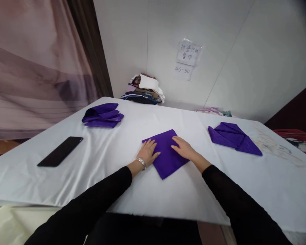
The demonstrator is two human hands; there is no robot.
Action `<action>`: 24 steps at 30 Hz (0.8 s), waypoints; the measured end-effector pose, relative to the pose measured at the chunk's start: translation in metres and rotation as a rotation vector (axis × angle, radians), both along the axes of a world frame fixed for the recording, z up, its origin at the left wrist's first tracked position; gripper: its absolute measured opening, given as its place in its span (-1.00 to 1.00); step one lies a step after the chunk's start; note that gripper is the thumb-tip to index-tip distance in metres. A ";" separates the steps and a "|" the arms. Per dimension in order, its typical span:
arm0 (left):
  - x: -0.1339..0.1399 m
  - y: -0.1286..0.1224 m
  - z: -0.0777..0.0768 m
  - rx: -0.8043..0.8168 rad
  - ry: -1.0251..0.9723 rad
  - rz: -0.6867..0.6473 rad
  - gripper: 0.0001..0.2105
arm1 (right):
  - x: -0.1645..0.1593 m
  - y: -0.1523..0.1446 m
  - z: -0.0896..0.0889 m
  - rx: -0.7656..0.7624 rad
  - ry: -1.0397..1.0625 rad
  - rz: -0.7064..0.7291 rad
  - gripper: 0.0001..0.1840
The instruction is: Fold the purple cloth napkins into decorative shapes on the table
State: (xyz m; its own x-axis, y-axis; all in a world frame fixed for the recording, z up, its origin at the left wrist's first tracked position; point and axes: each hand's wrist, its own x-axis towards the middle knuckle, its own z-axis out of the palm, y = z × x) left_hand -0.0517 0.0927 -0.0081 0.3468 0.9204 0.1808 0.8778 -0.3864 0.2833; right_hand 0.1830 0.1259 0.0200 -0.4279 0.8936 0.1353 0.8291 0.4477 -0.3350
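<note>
A purple cloth napkin [165, 153], folded into a flat square, lies on the white tablecloth in front of me with one corner pointing my way. My left hand [148, 152], a silver bracelet at its wrist, rests flat on the napkin's left side with fingers stretched out. On the right side of the same napkin lies my right hand [183, 148], its fingers extended and apart. Neither hand grips the cloth. Further right sits another purple napkin [234, 137], folded into a pointed shape. A third purple napkin [103, 115], loosely folded in layers, is at the back left.
A black phone [60, 151] lies on the tablecloth [132, 194] to the left. Behind the table is a stack of folded cloths [145, 89]. A paper sign [188, 58] hangs on the wall. A red basket [298, 141] stands beyond the right edge.
</note>
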 end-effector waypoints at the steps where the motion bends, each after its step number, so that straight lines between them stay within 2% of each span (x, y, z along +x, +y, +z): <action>1: -0.001 -0.002 0.001 -0.006 0.013 0.024 -0.46 | -0.017 0.002 -0.002 0.005 0.005 0.058 -0.41; 5: -0.004 -0.002 0.003 -0.064 0.078 0.110 -0.36 | -0.078 0.011 -0.008 -0.042 -0.043 0.216 -0.35; 9: -0.007 0.002 -0.002 -0.131 0.097 0.128 -0.33 | -0.104 0.021 -0.014 -0.093 -0.115 0.302 -0.33; 14: -0.008 0.004 -0.010 -0.128 0.127 0.141 -0.32 | -0.092 0.037 -0.021 -0.110 -0.164 0.304 -0.29; 24: -0.007 0.002 -0.009 -0.096 0.149 0.152 -0.31 | -0.043 0.081 -0.031 -0.116 -0.207 0.025 -0.29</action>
